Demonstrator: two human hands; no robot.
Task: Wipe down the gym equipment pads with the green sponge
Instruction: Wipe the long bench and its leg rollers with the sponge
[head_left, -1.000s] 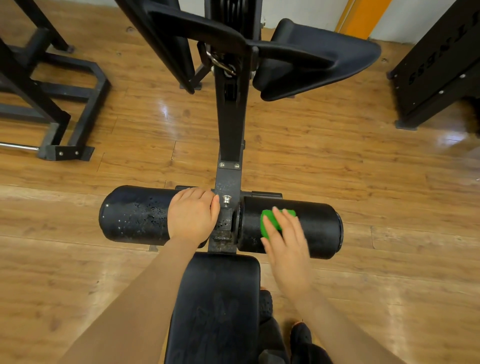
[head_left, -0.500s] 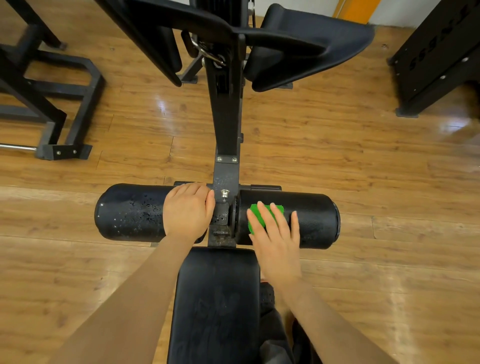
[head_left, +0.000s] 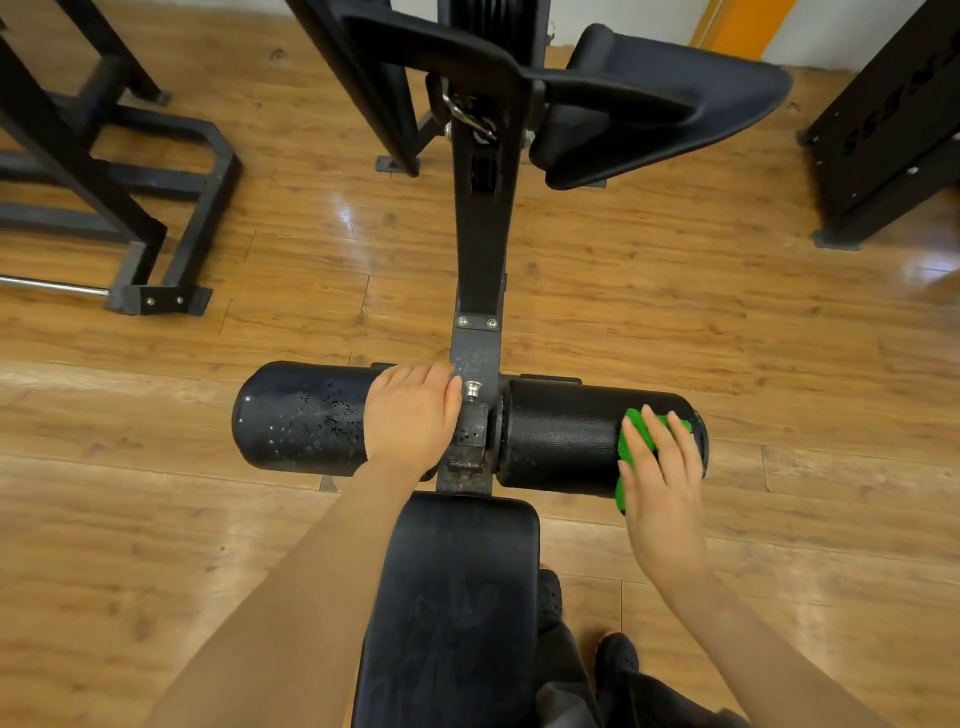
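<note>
Two black roller pads flank a central black post (head_left: 480, 234). My left hand (head_left: 410, 415) lies curled over the inner end of the left roller pad (head_left: 301, 415), which is dotted with droplets. Straight fingers of my right hand (head_left: 660, 467) press the green sponge (head_left: 630, 428) flat against the outer right end of the right roller pad (head_left: 561, 436). The sponge wraps over the top and front of the roller and is partly hidden under my fingers. A black seat pad (head_left: 457, 597) lies below the rollers, between my arms.
A large black angled pad (head_left: 649, 114) hangs on the frame at the top. A black steel rack (head_left: 130, 208) with a chrome bar stands at the left, and another black machine (head_left: 883, 130) at the right. Wooden floor surrounds everything. My shoe (head_left: 618, 654) shows beside the seat.
My right hand has slid the sponge along the right roller from its inner end to its outer right end. My left hand has stayed on the left roller.
</note>
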